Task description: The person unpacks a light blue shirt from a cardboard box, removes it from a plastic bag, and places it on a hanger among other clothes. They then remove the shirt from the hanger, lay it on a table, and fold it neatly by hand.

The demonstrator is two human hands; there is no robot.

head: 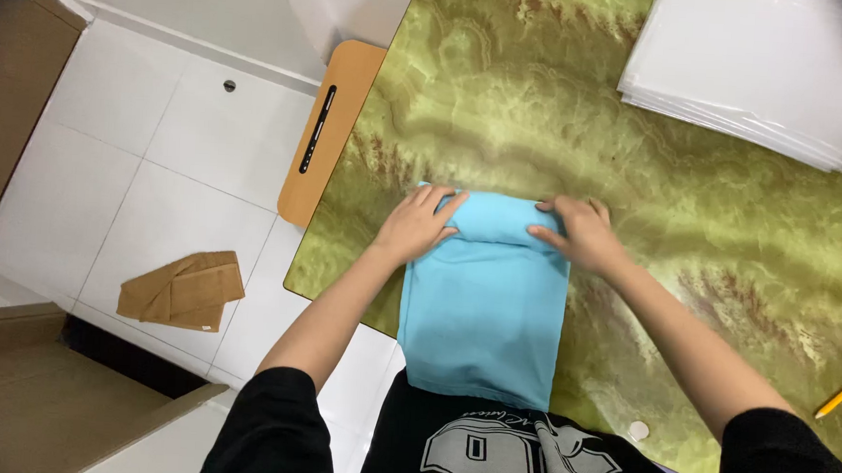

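Light blue folded cloth (483, 307) lies on a green marbled table (690, 231), its far end rolled under both hands. Left hand (417, 225) and right hand (580, 233) press flat on that fold, fingers curled over it, gripping lightly. Beyond the right hand sits a stack of white sheets (752, 67); a tan cloth (183, 289) lies on the floor left of the left hand.
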